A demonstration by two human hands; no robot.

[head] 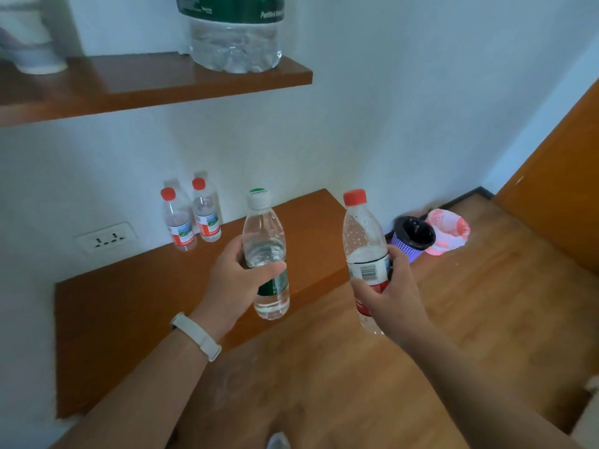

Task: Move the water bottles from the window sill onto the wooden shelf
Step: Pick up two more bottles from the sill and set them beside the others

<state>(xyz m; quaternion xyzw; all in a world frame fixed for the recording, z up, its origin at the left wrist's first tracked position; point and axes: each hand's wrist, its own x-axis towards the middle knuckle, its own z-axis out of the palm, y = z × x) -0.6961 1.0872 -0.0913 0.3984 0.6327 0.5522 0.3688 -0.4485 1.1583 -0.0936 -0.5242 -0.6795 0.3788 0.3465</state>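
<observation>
My left hand point(238, 280) grips a clear water bottle with a white cap and green label point(264, 234), held upright above the front of the lower wooden shelf point(129, 303). My right hand point(385, 293) holds a second bottle with a red cap and red-white label point(363, 234), upright, to the right of that shelf's edge and over the floor. Two small red-capped bottles point(178, 218) point(205, 210) stand side by side at the back of the lower shelf against the wall.
An upper wooden shelf point(146, 82) carries a large water jug point(235, 34) and a white container point(35, 43). A wall socket point(107, 236) sits left of the small bottles. A purple bin point(413, 238) and a pink-bagged bin point(449, 231) stand on the floor by the wall; a wooden door point(557, 202) is at right.
</observation>
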